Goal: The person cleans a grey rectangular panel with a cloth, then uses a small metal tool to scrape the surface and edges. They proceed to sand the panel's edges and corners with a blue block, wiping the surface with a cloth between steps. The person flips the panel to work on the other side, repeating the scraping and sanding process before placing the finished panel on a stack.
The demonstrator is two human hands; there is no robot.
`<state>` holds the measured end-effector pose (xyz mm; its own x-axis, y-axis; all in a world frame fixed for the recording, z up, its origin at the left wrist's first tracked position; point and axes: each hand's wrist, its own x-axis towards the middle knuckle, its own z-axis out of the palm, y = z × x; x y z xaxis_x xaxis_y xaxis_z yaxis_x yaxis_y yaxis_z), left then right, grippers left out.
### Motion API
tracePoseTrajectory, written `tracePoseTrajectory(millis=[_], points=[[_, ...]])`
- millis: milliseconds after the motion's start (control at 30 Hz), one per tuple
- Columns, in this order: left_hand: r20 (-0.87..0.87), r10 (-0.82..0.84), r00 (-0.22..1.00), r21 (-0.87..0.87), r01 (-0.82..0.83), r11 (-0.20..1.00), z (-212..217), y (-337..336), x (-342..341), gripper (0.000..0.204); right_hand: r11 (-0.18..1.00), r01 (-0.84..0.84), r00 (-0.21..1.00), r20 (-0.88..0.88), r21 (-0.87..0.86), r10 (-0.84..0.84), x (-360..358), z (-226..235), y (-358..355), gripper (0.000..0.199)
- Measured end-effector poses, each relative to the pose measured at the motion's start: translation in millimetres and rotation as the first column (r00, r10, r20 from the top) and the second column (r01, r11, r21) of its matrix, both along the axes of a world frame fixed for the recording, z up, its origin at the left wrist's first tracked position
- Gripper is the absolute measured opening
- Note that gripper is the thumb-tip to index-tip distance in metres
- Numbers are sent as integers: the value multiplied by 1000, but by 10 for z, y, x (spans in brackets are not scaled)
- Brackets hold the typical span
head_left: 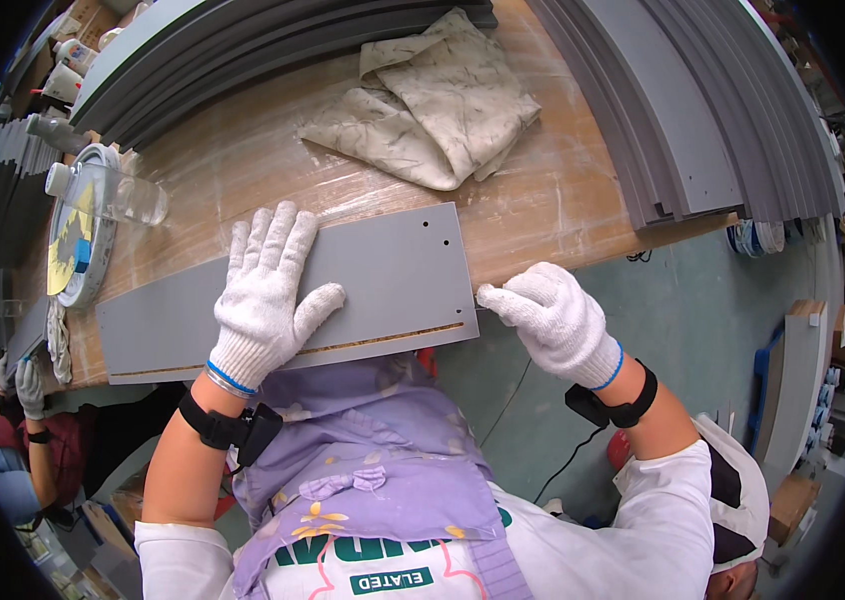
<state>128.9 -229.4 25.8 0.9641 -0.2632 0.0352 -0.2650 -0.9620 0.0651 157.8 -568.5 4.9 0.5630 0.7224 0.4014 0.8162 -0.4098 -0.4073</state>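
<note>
Grey flat panel (363, 290), long and rectangular, with small drilled holes near its right end and a thin wood-coloured line running just inside its near edge, lies on the worn wooden desk (243, 160), along the desk's near edge. The panel's right end sits at the desk's near corner.

Left hand (265, 295), in a white knit glove: laid flat on the panel's top face, left of centre, fingers spread and pointing away from the person. Palm down, pressing, not closed on anything.

Right hand (555, 322), also white-gloved: at the panel's lower right corner, just off the desk edge. Fingers bunched together, fingertips touching the panel's end edge. Whether anything small is pinched between them cannot be told; the glove hides it.

Judgement on doing the step well: keep the flat hand's weight steady so the panel does not slide on the desk; work the end edge with the fingertips only, following the corner squarely. The panel's near edge appears to overhang the desk slightly, so downward pressure should stay over the supported part.

Around the panel: crumpled beige cloth (433, 110) beyond it, mid-desk. Stack of long grey curved-looking strips (703, 110) beyond and to the right of the panel; another grey stack (243, 50) beyond and to the left. Clear plastic bottle (113, 195) and round tape-like reel (83, 235) left of the panel's far edge.
</note>
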Motion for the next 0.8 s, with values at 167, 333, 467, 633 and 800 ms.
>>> tracePoseTrajectory(millis=[167,333,467,633,800], points=[[1,4,1000,1,-4,1000,-16,7,-1,77,989,-58,993,97,-135,72,-48,40,40,42],[-7,10,1000,-2,-10,1000,-11,1,-6,77,997,-72,996,53,-27,74,-132,31,16,43],[-4,5,1000,0,-5,1000,-1,1,-3,77,998,-18,994,106,-63,25,-106,4,64,42],[-23,7,1000,-14,-7,1000,5,-6,-11,77,994,-95,993,-69,-57,91,-260,-83,-110,40],[31,7,999,22,-7,1000,-50,-36,-26,73,899,420,725,-642,123,-250,-511,-17,-131,29]])
